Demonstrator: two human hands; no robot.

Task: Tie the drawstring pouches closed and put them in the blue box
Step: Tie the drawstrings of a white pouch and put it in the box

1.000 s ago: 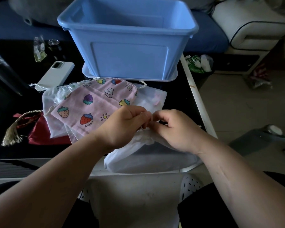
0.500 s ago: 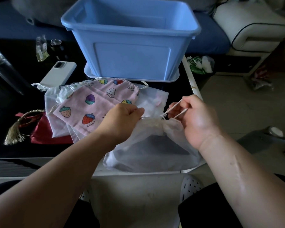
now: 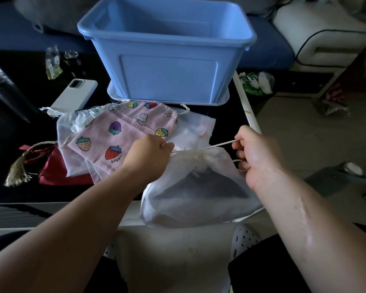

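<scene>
The white pouch [image 3: 199,193] lay at the near edge of the table [image 3: 13,144], right in front of the person. Its bunched top sat between the two hands, and its fat bottom pointed back at the person and hung a little over the edge. So the pouch ran from far to near, and the string [image 3: 220,143] ran the other way, from left to right. The left hand [image 3: 150,153] was curled tight on the left side of the bunched top. The right hand [image 3: 258,153] was curled too and pinched the string, which was stretched out to the right. The top looked pulled almost shut, but I saw no knot, so I think tying came next. The blue box [image 3: 167,60] stood straight ahead, past both hands, on the far side of the table with its top open. The left hand was more in line with the middle of the box, and the right hand was out by its right corner. A pink pouch [image 3: 125,136] with strawberries lay just left of the hands, on top of other pale pouches. A red pouch [image 3: 57,168] lay farther left. A phone [image 3: 74,96] lay beside the box.
</scene>
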